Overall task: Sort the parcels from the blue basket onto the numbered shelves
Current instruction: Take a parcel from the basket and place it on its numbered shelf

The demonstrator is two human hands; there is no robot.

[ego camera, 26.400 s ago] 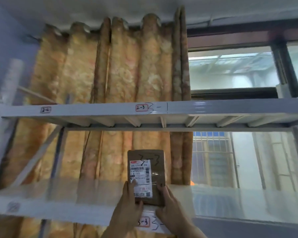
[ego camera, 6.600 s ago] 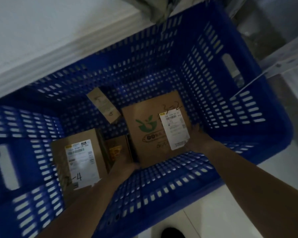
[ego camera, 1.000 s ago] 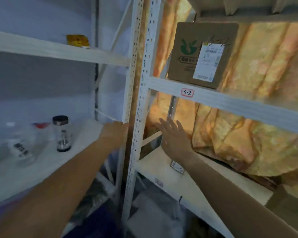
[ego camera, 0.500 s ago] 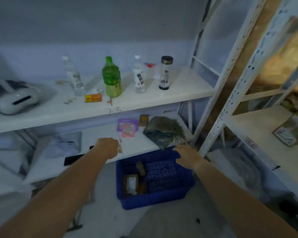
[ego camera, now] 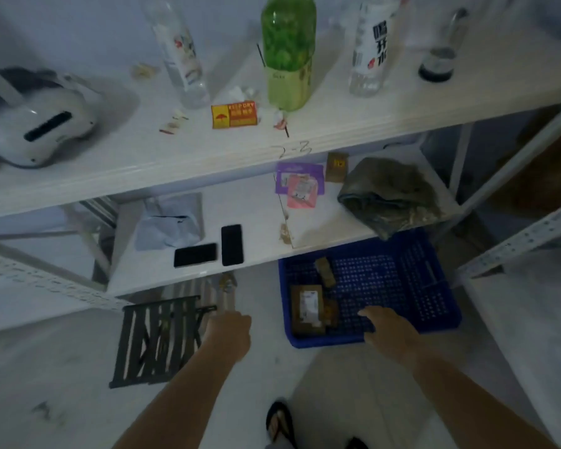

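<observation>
The blue basket (ego camera: 434, 306) sits on the floor under the lower white shelf, right of centre. Inside it lie a brown parcel with a white label (ego camera: 306, 307), a small brown parcel (ego camera: 325, 276) behind it and another small one (ego camera: 332, 314) beside it. My right hand (ego camera: 387, 332) hovers over the basket's near rim, fingers spread, holding nothing. My left hand (ego camera: 230, 332) is left of the basket above the floor, fingers curled, nothing in it. The shelf above bears a handwritten "2-3" (ego camera: 290, 150).
The upper shelf (ego camera: 353, 124) carries bottles, a green bottle (ego camera: 287, 50), a "keep dry" box (ego camera: 234, 115) and a white headset (ego camera: 36, 128). The lower shelf (ego camera: 259, 218) holds two phones (ego camera: 208, 251), pouches and a grey-green bag (ego camera: 389, 196). A black rack (ego camera: 156, 341) lies on the floor.
My view swung from the 3-2 shelf, where the large parcel now stands, down to the basket. Both hands dropped lower; the right one reached over the basket's rim.
</observation>
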